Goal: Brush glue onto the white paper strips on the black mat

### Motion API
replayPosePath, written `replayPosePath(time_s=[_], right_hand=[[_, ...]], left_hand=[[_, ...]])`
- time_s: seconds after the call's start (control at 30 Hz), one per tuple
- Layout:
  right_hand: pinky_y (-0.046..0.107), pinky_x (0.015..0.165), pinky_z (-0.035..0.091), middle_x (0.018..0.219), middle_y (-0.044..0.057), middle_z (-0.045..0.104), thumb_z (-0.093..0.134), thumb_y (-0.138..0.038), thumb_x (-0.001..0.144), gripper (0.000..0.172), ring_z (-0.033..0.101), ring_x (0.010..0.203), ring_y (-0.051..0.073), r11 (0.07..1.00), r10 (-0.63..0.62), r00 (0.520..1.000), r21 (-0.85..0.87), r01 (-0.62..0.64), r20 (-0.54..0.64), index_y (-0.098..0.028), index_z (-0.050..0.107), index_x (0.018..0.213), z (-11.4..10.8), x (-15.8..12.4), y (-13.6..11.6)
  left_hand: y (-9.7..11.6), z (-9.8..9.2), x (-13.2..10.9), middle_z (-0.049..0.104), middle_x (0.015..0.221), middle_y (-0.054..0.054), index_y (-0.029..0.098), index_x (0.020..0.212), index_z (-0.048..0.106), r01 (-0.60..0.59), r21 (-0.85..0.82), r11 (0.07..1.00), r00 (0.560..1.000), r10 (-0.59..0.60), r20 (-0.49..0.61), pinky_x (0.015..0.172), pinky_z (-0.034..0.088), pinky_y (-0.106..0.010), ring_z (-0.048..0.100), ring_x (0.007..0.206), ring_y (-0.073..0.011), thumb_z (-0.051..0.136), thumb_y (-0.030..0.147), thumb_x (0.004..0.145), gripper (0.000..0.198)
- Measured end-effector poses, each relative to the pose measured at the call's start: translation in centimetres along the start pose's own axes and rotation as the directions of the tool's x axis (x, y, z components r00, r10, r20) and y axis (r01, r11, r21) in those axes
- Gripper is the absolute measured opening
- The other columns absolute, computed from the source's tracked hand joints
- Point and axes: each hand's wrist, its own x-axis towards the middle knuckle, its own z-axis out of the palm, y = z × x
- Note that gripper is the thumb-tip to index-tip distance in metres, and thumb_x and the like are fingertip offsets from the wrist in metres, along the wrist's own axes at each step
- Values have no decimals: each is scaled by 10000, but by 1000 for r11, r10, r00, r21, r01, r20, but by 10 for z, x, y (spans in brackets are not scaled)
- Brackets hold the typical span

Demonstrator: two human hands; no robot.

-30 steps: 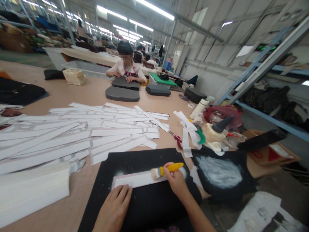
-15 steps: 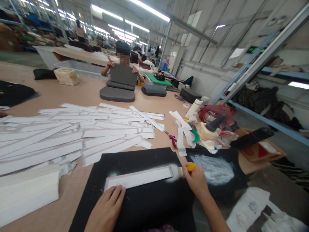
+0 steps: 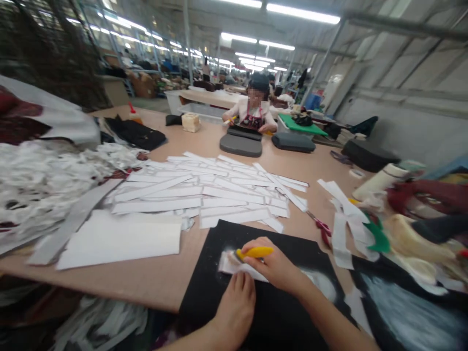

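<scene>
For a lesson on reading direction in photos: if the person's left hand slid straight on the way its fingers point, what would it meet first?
The left hand would probably meet the narrow white strip first, lying on the black mat just beyond its fingertips, though depth is hard to judge here.

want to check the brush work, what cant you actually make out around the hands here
All in the head view:
Bristles of the yellow-handled brush: blurred, too small.
Most of the white strip: hidden by the right hand.
Under the left hand: hidden by it.
What the co-worker's hands hold: too small.
Red scraps: cut off by the right edge.
</scene>
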Motion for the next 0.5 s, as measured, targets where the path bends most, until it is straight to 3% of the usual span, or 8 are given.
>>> replayPosePath(time_s=[0.1, 0.23, 0.37, 0.43, 0.5], right_hand=[[259, 722, 422, 768, -8, 656, 534, -230, 829, 96, 588, 748, 154, 992, -105, 972, -44, 117, 210, -228, 629, 839, 17, 38, -11], [295, 761, 385, 722, 8, 644, 534, -179, 817, 99, 578, 722, 161, 950, -149, 968, -241, 196, 200, -206, 626, 839, 22, 57, -11], [270, 737, 380, 681, 11, 633, 543, -216, 825, 80, 567, 670, 146, 934, -128, 933, -274, 227, 336, -182, 615, 828, 24, 60, -12], [284, 747, 377, 686, 31, 629, 517, -211, 837, 108, 565, 685, 158, 917, -59, 958, -365, 164, 281, -165, 614, 820, 26, 59, -13], [283, 772, 376, 756, 37, 641, 502, -231, 850, 130, 571, 757, 165, 937, -20, 979, -337, 89, 203, -174, 617, 868, 26, 55, -12]], left_hand=[[0, 4, 0, 560, 1155, -211, 33, 1138, 556, -20, -4, 1000, 1000, 20, 0, 893, 419, -446, 525, 1038, -296, 420, 140, 812, 369], [-3, 2, -1, 575, 1114, -202, 38, 1115, 565, -35, -37, 999, 999, 35, 0, 868, 431, -420, 535, 1003, -278, 427, 147, 822, 341], [-6, -1, 1, 572, 1106, -198, 42, 1127, 549, -44, -38, 998, 999, 44, 0, 837, 441, -414, 539, 972, -268, 438, 150, 826, 338], [-6, -1, 2, 576, 1089, -194, 44, 1109, 560, -49, -47, 998, 999, 50, 17, 825, 444, -406, 541, 949, -260, 446, 160, 828, 325], [-6, -1, 3, 583, 1071, -185, 49, 1098, 568, -44, -52, 998, 999, 46, 26, 808, 452, -394, 546, 918, -249, 450, 156, 827, 314]])
